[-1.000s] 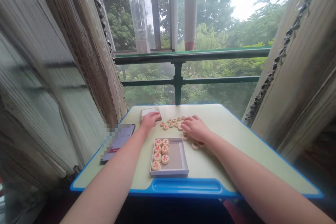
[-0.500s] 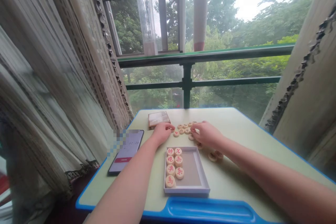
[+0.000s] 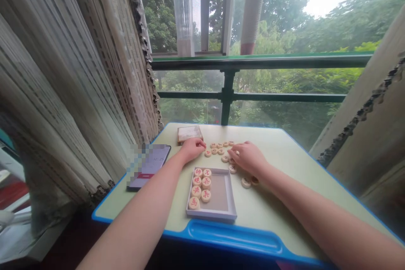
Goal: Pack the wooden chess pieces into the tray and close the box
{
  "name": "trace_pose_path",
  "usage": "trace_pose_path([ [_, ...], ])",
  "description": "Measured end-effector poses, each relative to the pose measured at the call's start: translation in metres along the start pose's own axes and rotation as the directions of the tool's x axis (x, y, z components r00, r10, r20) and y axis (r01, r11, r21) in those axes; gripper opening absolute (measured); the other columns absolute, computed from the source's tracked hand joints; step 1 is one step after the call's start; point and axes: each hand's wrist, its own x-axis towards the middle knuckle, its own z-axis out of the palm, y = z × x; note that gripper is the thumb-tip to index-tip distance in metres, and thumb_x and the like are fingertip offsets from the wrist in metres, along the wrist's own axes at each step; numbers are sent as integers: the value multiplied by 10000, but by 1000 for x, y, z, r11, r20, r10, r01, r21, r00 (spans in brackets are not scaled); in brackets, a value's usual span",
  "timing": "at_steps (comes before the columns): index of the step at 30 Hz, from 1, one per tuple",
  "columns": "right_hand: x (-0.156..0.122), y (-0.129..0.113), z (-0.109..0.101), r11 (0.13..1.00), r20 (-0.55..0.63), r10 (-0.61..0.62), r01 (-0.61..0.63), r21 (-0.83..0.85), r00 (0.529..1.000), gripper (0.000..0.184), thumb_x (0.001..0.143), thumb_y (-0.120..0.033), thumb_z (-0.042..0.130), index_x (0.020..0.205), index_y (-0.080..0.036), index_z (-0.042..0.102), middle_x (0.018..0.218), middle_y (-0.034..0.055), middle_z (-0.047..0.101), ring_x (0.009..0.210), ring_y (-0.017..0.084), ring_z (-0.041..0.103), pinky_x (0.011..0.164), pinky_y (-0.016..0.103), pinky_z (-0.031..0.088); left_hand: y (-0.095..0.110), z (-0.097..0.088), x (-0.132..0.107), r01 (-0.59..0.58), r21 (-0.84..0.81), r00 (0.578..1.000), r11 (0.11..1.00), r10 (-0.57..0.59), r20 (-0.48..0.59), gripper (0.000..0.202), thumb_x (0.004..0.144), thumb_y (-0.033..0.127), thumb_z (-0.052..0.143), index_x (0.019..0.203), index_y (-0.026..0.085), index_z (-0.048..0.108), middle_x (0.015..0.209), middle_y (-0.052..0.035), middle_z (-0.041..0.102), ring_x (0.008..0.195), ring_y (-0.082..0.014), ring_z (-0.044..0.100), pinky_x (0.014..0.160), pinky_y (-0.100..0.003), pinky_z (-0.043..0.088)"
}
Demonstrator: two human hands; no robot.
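Observation:
Over the left end of a group of loose xiangqi pieces [image 3: 220, 151] is my left hand [image 3: 193, 149], its fingers curled together at the tips; whatever is between them is hidden. My right hand [image 3: 248, 156] reaches over the right side of the group, palm down with fingers apart, its fingertips at a few pieces and partly covering them. Nearer me lies a shallow open box [image 3: 234, 202]. Two columns of round wooden pieces with red characters [image 3: 206, 183] fill its left part, and the right part shows bare bottom.
A phone [image 3: 148, 177] lies left of my left forearm. Behind my left hand sits a small flat box [image 3: 189, 133]. The pale table [image 3: 268, 139] has a blue rim with a molded tray [image 3: 234, 236] at the front. Curtains [image 3: 95, 59] and a green railing [image 3: 268, 63] stand beyond.
The view has shifted, so the table and its things appear a little higher and further left. My left hand has come away slightly from the table pieces; my right hand stays over the group.

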Motion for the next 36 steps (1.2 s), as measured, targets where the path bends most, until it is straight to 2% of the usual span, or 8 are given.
trace_pose_path([
  [5, 2, 9, 1, 990, -4, 128, -127, 58, 992, 191, 783, -279, 509, 717, -211, 674, 730, 60, 686, 765, 213, 566, 634, 279, 376, 0, -3, -6, 21, -36, 1000, 999, -21, 16, 161, 603, 196, 641, 751, 145, 678, 837, -63, 680, 744, -164, 605, 712, -271, 463],
  [9, 4, 16, 4, 954, 5, 208, -204, 222, 978, 202, 727, -254, 553, 880, -226, 683, 817, 24, 699, 766, 183, 591, 621, 249, 398, 4, -5, -12, 29, -147, 1000, 989, -28, 6, 293, 585, 172, 679, 876, 135, 672, 912, -81, 678, 825, -168, 611, 786, -279, 463],
  [12, 4, 16, 3, 955, -22, 165, -155, 253, 986, 264, 726, -247, 558, 970, -222, 656, 877, 15, 697, 811, 183, 594, 669, 253, 410, 6, -7, -15, 56, -195, 998, 979, -47, 47, 343, 577, 171, 692, 916, 124, 671, 956, -94, 674, 864, -177, 612, 818, -290, 461],
  [16, 1, 7, 2, 970, -22, -2, 7, 241, 1000, 277, 750, -223, 552, 1018, -224, 625, 911, 18, 687, 803, 169, 598, 703, 253, 410, 9, -7, -19, 124, -245, 989, 961, -99, 112, 370, 592, 196, 695, 956, 133, 679, 1003, -96, 673, 922, -187, 607, 852, -292, 449],
  [20, -2, -2, 4, 978, -1, -77, 75, 197, 997, 163, 778, -202, 517, 866, -217, 655, 897, 36, 676, 803, 170, 591, 703, 258, 406, 12, -8, -21, 134, -241, 983, 961, -99, 152, 375, 594, 217, 694, 962, 143, 684, 1013, -94, 674, 930, -192, 606, 849, -293, 447],
  [29, 1, 3, 4, 994, -68, -19, 26, 107, 997, 246, 798, -380, 519, 880, -222, 689, 943, 45, 683, 872, 227, 518, 752, 310, 388, 14, -8, -19, 118, -224, 987, 967, -89, 135, 290, 615, 158, 601, 887, 162, 701, 974, -70, 686, 952, -200, 597, 883, -298, 411],
  [33, 5, 3, 7, 990, -20, 56, -53, 134, 998, 234, 783, -385, 535, 847, -225, 694, 871, 38, 690, 832, 213, 515, 707, 290, 383, 14, -8, -19, 121, -238, 987, 964, -91, 133, 295, 636, 156, 551, 893, 159, 695, 1026, -71, 670, 1002, -202, 577, 916, -296, 387],
  [36, 7, 2, 9, 986, -24, 45, -40, 164, 999, 245, 775, -374, 547, 903, -218, 684, 890, 37, 681, 820, 203, 514, 736, 290, 383, 17, -8, -23, 117, -219, 983, 969, -83, 161, 331, 637, 170, 568, 949, 162, 675, 1085, -78, 646, 1030, -203, 563, 928, -295, 379],
])
